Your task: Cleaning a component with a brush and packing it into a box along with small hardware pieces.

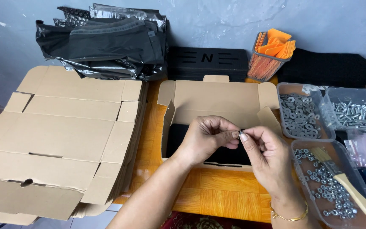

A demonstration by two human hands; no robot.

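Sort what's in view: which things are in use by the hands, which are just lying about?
In use:
left hand and right hand, both pinching a small metal fastener
open cardboard box beneath them
tray of nuts

Lying about:
stack of flat cardboard boxes
black plastic bags
paintbrush
tray of washers
tray of bolts

A small metal fastener is pinched between the fingertips of the left hand and right hand, above an open box with a black lining. Flat cardboard is stacked to the left, with grey bags behind it. To the right, trays of washers, screws and nuts are seen; a brush is laid across the nuts.
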